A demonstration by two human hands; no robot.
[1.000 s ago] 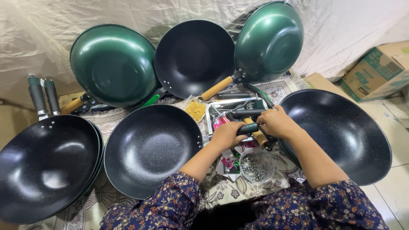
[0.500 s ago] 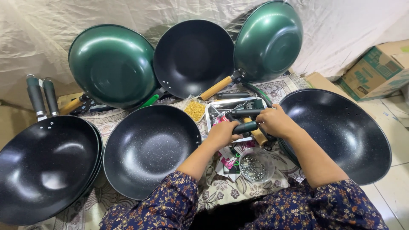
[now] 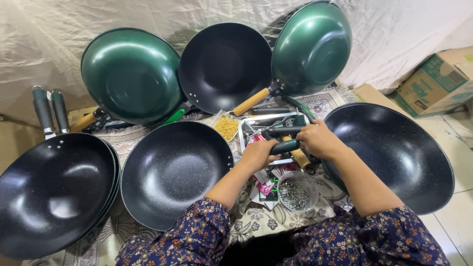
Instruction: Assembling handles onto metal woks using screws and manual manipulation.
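Dark green handle [image 3: 285,146] at centre frame, gripped by both hands, left hand [image 3: 257,155] and right hand [image 3: 320,140], barely shifted beside the black wok [image 3: 394,152].

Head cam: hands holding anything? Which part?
Both grip a dark green pan handle: left hand at its near end, right hand at the end toward the large black wok.

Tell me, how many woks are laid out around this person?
At least 7. Three lean on the cloth behind: green, black, green. One black stack of at least two lies far left, one black centre, one right.
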